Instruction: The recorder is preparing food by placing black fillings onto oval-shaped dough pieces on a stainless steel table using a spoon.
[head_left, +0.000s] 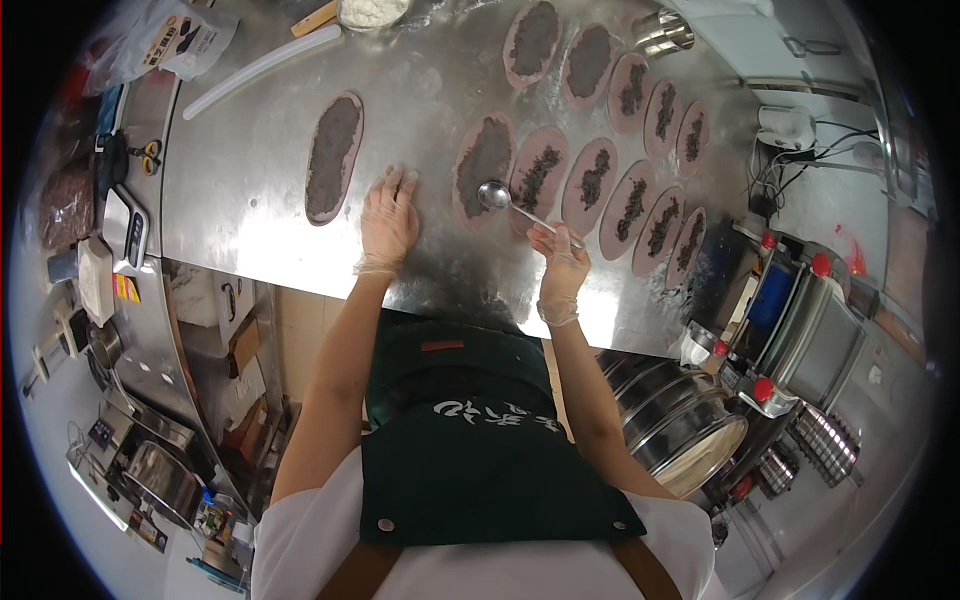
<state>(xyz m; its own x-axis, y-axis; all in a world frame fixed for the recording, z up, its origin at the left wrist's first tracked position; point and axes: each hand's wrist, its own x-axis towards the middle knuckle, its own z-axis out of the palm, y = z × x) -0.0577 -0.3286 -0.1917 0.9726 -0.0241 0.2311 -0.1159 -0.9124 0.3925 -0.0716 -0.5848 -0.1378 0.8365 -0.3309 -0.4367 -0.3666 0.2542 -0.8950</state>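
Note:
Gloved in clear plastic, my right hand (564, 262) grips a metal spoon (529, 214) by its handle. The spoon's bowl is over the lower right part of an oval of pinkish dough (459, 199) coated with a dark filling (484, 161). My left hand (388, 217), also gloved, rests palm down on the steel table (300, 255), holding nothing. To its left lies a single long dough oval (334, 161), its dark filling spread nearly to the rim. Right of the spoon, several dough ovals (622, 244) carry narrow, crumbly strips of dark filling (634, 210).
A second row of filled dough ovals (591, 64) lies farther back, near a metal cylinder (666, 31). A white rod (262, 69) and a bowl of white powder (373, 11) are at back left. A scale (126, 225) and scissors (150, 156) sit left; a roller machine (810, 337) stands right.

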